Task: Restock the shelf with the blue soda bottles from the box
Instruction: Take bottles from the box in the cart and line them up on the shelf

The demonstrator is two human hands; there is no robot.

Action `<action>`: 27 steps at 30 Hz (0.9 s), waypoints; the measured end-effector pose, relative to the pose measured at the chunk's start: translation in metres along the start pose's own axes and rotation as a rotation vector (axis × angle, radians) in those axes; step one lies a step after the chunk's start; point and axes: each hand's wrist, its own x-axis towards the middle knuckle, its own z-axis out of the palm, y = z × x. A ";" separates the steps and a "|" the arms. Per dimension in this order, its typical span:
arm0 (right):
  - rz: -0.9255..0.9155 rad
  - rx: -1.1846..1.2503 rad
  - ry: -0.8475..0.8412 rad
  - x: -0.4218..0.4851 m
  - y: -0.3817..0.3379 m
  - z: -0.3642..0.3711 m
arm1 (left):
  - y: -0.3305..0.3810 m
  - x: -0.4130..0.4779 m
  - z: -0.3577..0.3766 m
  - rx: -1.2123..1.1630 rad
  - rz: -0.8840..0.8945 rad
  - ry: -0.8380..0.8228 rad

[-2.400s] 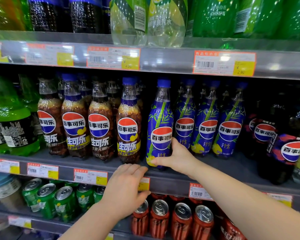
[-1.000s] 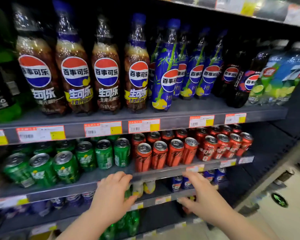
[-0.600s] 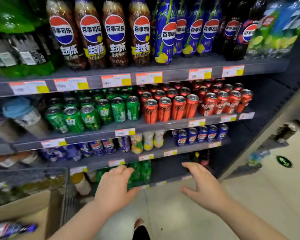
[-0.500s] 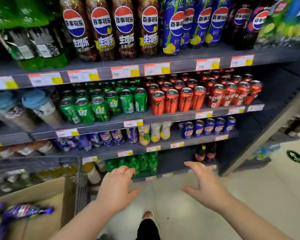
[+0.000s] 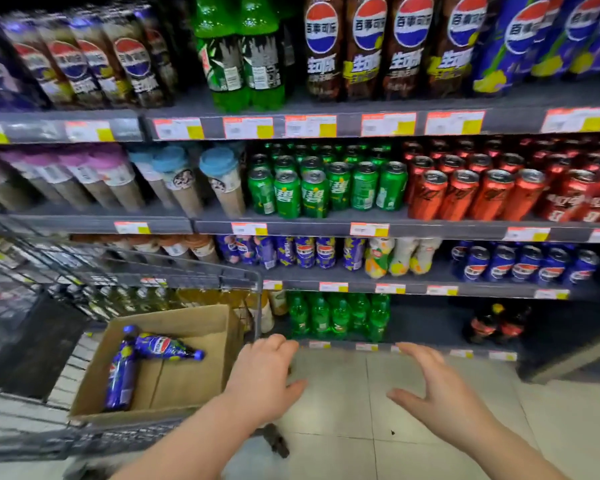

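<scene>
A brown cardboard box [image 5: 191,379] sits in a wire shopping cart [image 5: 125,268] at the lower left. Two blue soda bottles lie inside it: one [image 5: 120,374] lengthwise along the left wall, the other [image 5: 167,347] across the back with its cap to the right. More blue soda bottles [image 5: 520,39] stand on the upper shelf [image 5: 350,109] at the top right. My left hand [image 5: 264,375] hovers just right of the box with fingers loosely bent, holding nothing. My right hand [image 5: 437,389] is spread above the floor, also holding nothing.
Brown cola bottles [image 5: 371,46] and green bottles [image 5: 239,53] fill the upper shelf. Green cans [image 5: 312,192] and red cans [image 5: 489,195] stand one shelf below. Lower shelves hold blue cans [image 5: 520,265] and small green bottles [image 5: 340,317]. Pale floor tiles [image 5: 361,410] lie underfoot.
My view has swung down and left from the upper shelf to the cart. My right hand let go of the shelved blue bottle. Both hands dropped low, and the box came into view.
</scene>
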 end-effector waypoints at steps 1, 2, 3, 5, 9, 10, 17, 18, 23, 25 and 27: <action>-0.007 0.002 -0.021 0.007 -0.014 0.009 | -0.016 -0.005 0.000 -0.015 -0.011 -0.005; -0.016 0.003 -0.047 0.016 -0.030 0.020 | -0.035 -0.009 -0.001 -0.029 -0.028 -0.005; -0.028 0.003 -0.072 0.024 -0.047 0.031 | -0.056 -0.014 -0.001 -0.036 -0.056 -0.011; -0.059 0.008 -0.111 0.043 -0.084 0.056 | -0.105 -0.020 0.001 -0.050 -0.122 -0.027; -0.068 -0.011 -0.173 0.090 -0.160 0.118 | -0.222 -0.028 0.017 -0.079 -0.206 -0.081; -0.054 -0.013 -0.192 0.102 -0.180 0.135 | -0.253 -0.028 0.022 -0.088 -0.223 -0.102; 0.039 -0.081 -0.383 0.173 -0.304 0.248 | -0.445 -0.021 0.048 -0.041 -0.342 -0.267; 0.048 -0.092 -0.400 0.179 -0.314 0.259 | -0.465 -0.019 0.051 -0.043 -0.364 -0.271; 0.045 -0.166 -0.480 0.220 -0.342 0.302 | -0.521 0.001 0.074 -0.066 -0.417 -0.306; 0.032 -0.176 -0.516 0.242 -0.347 0.327 | -0.532 0.009 0.087 -0.139 -0.443 -0.293; 0.040 -0.137 -0.550 0.264 -0.351 0.359 | -0.541 0.015 0.103 -0.251 -0.487 -0.251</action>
